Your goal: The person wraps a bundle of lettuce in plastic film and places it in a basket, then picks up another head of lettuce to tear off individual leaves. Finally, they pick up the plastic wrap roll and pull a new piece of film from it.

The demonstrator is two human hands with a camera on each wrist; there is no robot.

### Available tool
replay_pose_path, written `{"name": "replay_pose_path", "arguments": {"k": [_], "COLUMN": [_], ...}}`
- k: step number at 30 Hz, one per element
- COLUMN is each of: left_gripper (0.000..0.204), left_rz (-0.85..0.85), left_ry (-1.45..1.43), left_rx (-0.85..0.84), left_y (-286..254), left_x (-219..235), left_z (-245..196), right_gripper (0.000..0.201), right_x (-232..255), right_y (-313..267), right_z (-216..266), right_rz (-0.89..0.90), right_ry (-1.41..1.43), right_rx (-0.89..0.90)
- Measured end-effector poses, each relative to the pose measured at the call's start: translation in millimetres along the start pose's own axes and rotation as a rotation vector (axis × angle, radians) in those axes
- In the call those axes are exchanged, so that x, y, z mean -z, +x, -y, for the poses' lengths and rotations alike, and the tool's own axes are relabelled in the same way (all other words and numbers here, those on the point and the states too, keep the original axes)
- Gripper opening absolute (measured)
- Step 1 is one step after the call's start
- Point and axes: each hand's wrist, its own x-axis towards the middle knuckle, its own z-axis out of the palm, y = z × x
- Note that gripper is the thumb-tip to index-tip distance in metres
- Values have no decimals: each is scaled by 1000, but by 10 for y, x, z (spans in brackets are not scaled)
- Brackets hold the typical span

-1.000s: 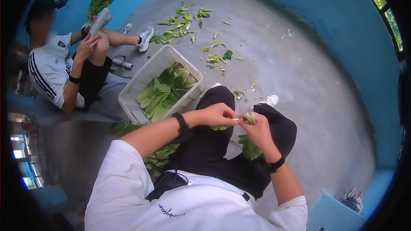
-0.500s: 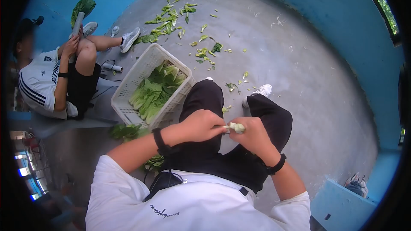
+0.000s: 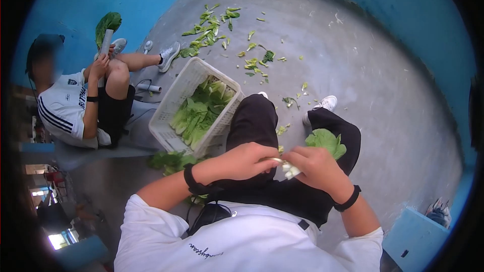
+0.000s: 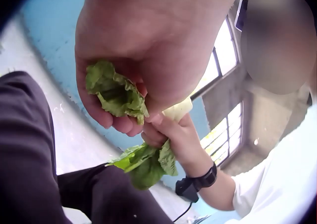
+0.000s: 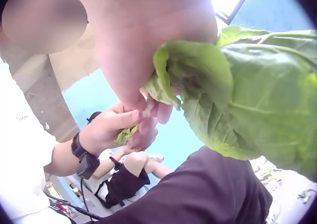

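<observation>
My right hand (image 3: 318,167) grips a leafy green (image 5: 267,95), its broad leaf (image 3: 325,142) spreading beyond the knuckles and its pale stalk ends (image 3: 291,170) pointing back toward my body. Fingers of my left hand (image 3: 246,161) pinch a thin white stem right beside those stalk ends. In the left wrist view a small crinkled leaf (image 4: 116,93) is tucked inside the left hand's curled fingers. Both hands meet fingertip to fingertip above my lap.
At my left stands a white plastic crate (image 3: 162,130) with leafy greens (image 3: 196,116) in it. More leaves (image 3: 171,161) lie beside it. Torn scraps (image 3: 206,32) are scattered over the floor. A seated person (image 3: 65,100) at far left holds a leaf and a white tube-like object.
The green in my right hand has turned over: its leaf hung toward my body and now spreads away, with the stalk ends toward me. The left hand stays close to it.
</observation>
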Motion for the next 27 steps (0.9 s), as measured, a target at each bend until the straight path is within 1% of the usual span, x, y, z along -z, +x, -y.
{"name": "replay_pose_path", "arguments": {"k": [2,3,5,8,9,13,15,17,20,23,26,27], "left_gripper": [21,23,26,29,30,32,33,32,27,23,18,18], "left_rz": [126,175,272,365,390,449,421,391,376,377,323,290], "left_ry": [-206,-266,-381,-426,-463,-500,-420,-383,-239,-111,-89,-15], "left_rx": [144,196,289,208,224,157,76,22,-81,-111,-215,-297], "left_y": [-19,-27,-30,-46,-51,-65,-68,-67,-44,-32,-26,-8], "left_x": [-25,-31,-20,-48,-56,-147,-163,-172,-194,-196,-206,-230], "left_z": [-28,-38,-46,18,19,-23,-48,-82,-92,-157,-275,-279], "right_gripper": [25,23,20,18,18,20,19,17,16,13,14,15], "right_x": [-30,-46,-92,-67,-42,-61,-52,-21,43,68,107,119], "right_y": [-46,-75,-105,-131,-133,-196,-201,-213,-250,-306,-357,-383], "right_z": [11,11,24,43,50,71,92,85,99,118,113,115], "right_rz": [-4,-3,-43,-53,-42,-10,4,21,42,70,95,101], "right_ry": [-78,-120,-115,-109,-111,-93,-72,-17,103,226,370,424], "right_rx": [52,75,110,152,166,237,264,253,206,157,126,118]}}
